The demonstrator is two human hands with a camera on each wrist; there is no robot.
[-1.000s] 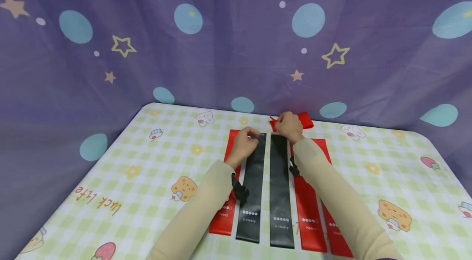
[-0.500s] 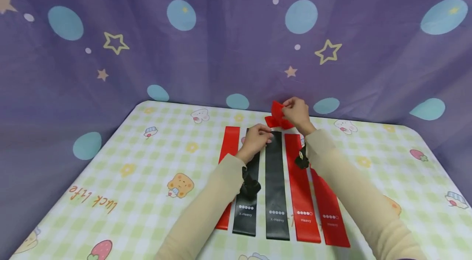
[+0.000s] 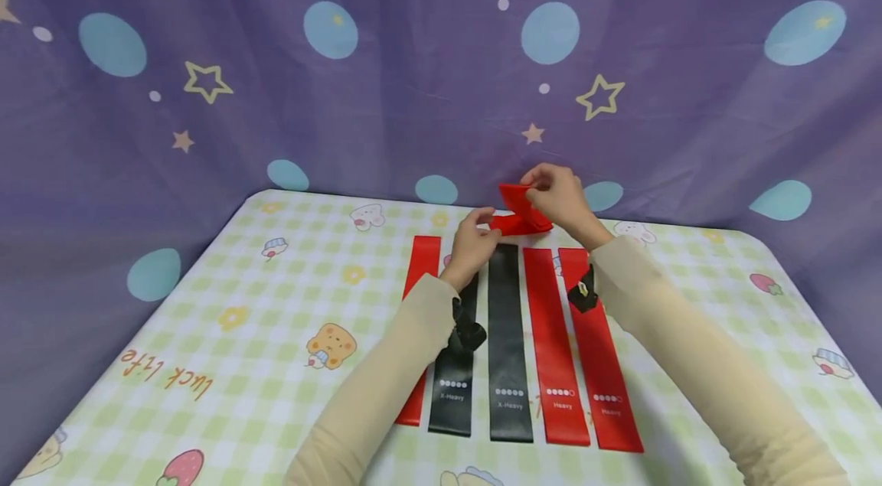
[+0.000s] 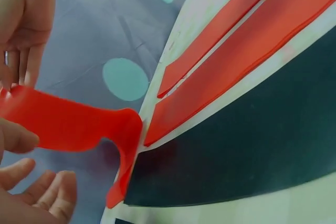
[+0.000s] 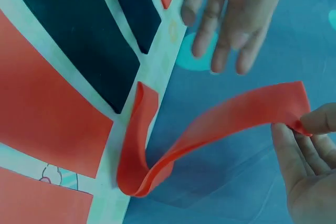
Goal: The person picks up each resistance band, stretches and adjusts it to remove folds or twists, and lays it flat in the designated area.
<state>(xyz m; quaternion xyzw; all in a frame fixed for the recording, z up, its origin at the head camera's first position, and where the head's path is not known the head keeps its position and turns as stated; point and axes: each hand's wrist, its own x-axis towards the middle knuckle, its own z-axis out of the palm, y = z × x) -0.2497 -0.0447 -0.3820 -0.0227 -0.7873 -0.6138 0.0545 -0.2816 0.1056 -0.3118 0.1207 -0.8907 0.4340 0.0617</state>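
A loose red resistance band (image 3: 515,199) lies partly on the far edge of the table, one end lifted. Thumb and fingers of my right hand (image 3: 561,199) pinch that raised end; in the right wrist view the band (image 5: 226,119) curves down into a bend at the table edge. My left hand (image 3: 473,247) hovers beside the band's other end, fingers extended and holding nothing; the right wrist view shows this left hand (image 5: 236,14) apart from the band. Below both hands, flat bands lie side by side, including a black one (image 3: 508,333) marked X-Heavy and a red one (image 3: 554,348) marked Heavy.
Another black band (image 3: 451,398) and a red band (image 3: 420,260) are partly covered by my left arm. One more red band (image 3: 609,371) lies at the right of the row. Behind the checked tablecloth (image 3: 276,302) hangs a purple curtain (image 3: 413,119).
My right hand has lifted the red band's end from the table and moved it up. The left hand has shifted rightward and farther back, close to that band.
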